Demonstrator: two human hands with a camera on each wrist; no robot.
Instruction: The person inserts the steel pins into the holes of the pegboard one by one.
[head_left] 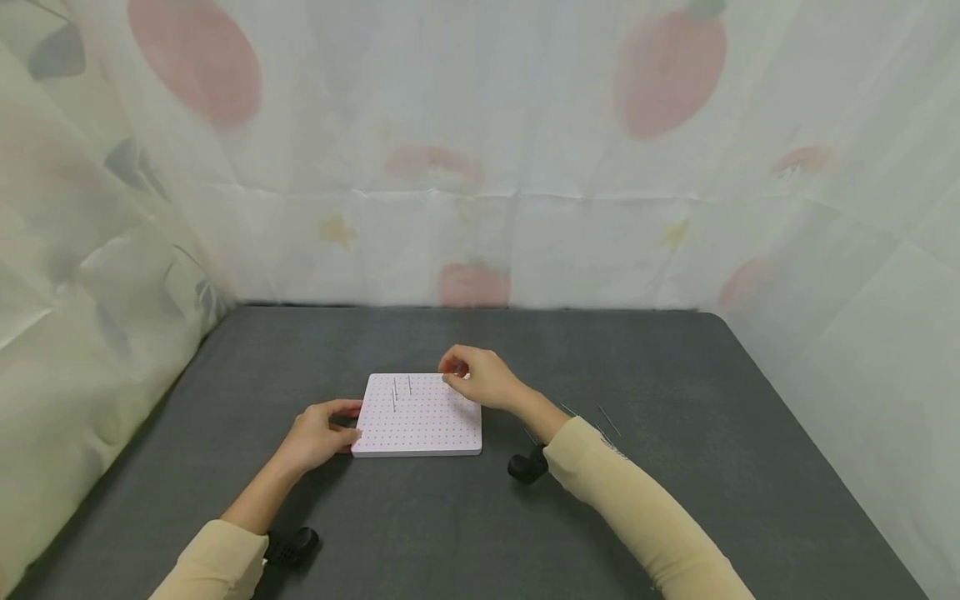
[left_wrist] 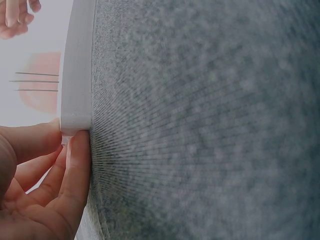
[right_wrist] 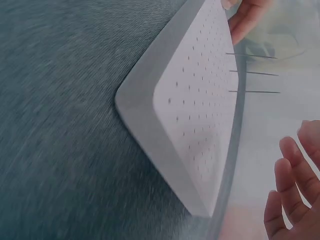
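A white pegboard (head_left: 420, 429) with rows of small holes lies flat on the table. Three thin metal pins (right_wrist: 254, 73) stand upright in it, near its far left part. My left hand (head_left: 318, 435) grips the board's left edge, thumb on top and fingers at the side and underneath. Over the board's far right corner hovers my right hand (head_left: 480, 377), thumb and index tips close together in the head view. In the right wrist view its fingers (right_wrist: 287, 185) are gently bent, and I cannot tell whether a pin is between thumb and index.
Several loose metal pins (head_left: 609, 421) lie on the dark grey table (head_left: 420, 533) to the right, partly behind the right forearm. Black wrist devices (head_left: 527, 467) sit under both wrists. A fruit-print curtain (head_left: 547, 250) encloses the table's back and sides.
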